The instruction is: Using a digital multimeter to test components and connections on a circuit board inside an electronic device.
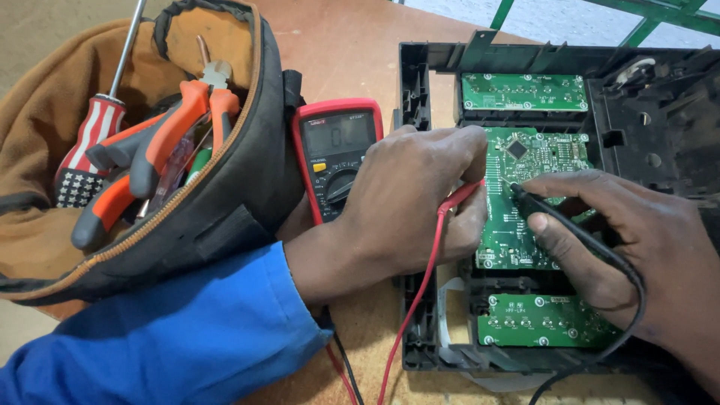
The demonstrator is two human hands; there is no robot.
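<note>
Boards: 3 green circuit boards [525, 202]. Left hand [409, 199] fingers grasp red probe [459, 196]; right hand [622, 247] fingers grasp black probe [547, 211].

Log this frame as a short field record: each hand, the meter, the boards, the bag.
left hand: holds red probe on middle circuit board
right hand: holds black probe on the same board
multimeter: red, lying beside the black casing
boards: three green, inside casing
tool bag: open, orange-handled pliers, striped screwdriver
</note>
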